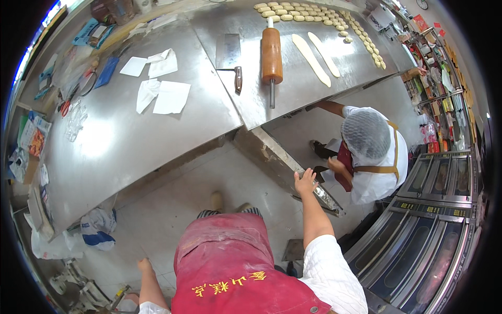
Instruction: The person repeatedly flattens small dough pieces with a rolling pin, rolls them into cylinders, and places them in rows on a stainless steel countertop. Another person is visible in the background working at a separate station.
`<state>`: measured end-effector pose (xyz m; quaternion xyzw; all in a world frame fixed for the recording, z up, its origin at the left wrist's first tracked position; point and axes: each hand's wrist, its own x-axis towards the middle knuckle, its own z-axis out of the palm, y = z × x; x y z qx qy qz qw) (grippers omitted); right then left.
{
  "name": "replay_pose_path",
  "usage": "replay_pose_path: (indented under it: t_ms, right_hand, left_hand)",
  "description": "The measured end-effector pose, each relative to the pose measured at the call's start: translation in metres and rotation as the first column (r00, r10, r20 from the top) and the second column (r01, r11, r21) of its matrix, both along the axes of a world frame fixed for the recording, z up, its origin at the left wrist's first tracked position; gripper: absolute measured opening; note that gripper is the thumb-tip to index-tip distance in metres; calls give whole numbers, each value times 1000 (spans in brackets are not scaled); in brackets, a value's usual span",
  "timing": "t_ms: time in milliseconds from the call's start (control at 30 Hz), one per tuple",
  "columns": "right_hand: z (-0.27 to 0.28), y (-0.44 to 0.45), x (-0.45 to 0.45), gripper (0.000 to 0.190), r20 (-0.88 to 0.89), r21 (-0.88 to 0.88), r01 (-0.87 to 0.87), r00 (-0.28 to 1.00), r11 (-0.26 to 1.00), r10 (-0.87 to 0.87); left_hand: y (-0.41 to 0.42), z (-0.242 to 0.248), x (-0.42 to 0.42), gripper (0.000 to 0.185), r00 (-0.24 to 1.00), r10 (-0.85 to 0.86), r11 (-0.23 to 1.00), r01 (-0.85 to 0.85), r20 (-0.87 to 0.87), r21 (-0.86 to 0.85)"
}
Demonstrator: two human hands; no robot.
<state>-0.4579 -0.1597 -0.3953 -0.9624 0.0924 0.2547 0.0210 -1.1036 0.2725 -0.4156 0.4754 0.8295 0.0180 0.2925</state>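
Note:
My right hand (306, 181) is spread, palm down, with nothing in it. It is beside a long worn panel (280, 163) that juts out from under the steel worktable (129, 137); I cannot tell whether the two touch. At the lower left hangs my left hand (145, 265), low over the floor, its fingers too small and turned away to read. On the table before me lie a wooden rolling pin (271, 55) with a metal rod, a cleaver (228, 53) and two long dough strips (311, 59). White paper sheets (171, 97) are spread to the left.
Rows of small dough pieces (298, 12) line the table's far side. A co-worker in a hairnet (366, 135) stands close on my right, beyond the panel. Deck ovens (408, 251) fill the lower right. Scissors (65, 109) and plastic bags (98, 227) are at the left.

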Motion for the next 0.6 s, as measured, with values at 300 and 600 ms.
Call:
replay_pose_path:
  t_ms: [300,600]
  right_hand:
    - [16,0,-136,110,193,-23,-102,976,995,104]
    - [5,-1,-193,89,480,276,-231,874,933,74]
  left_hand:
    - [-29,-2,64,37,883,-455,885,463,111,-56]
    - [-49,13,17,35,680,-729,684,718,82,125]
